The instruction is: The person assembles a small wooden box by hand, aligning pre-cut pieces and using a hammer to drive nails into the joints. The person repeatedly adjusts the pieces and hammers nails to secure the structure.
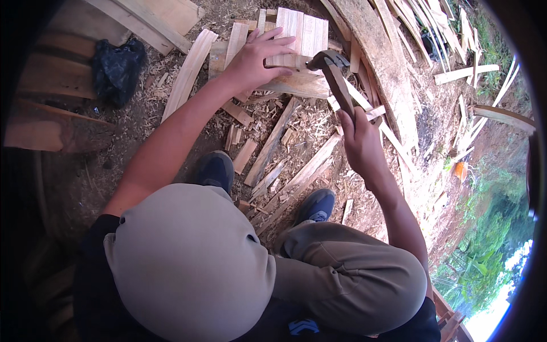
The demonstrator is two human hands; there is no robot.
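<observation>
Khaki-clad knees (191,256) sit closest, and beyond them the left hand (256,60) grasps a short wooden block (289,61) just in front of pale slats (302,28), while the right hand (364,139) is wrapped around the handle end of a hammer (340,88), its head by the block's right end. Probably light, stiff and dry, the block suits a pinch well left; the hammer is likely head-heavy, best held low. Leftward lies a black plastic bag (118,71), contents hidden.

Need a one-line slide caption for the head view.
Left hand grips a small wooden block while the right hand holds a hammer by the block's end.
</observation>
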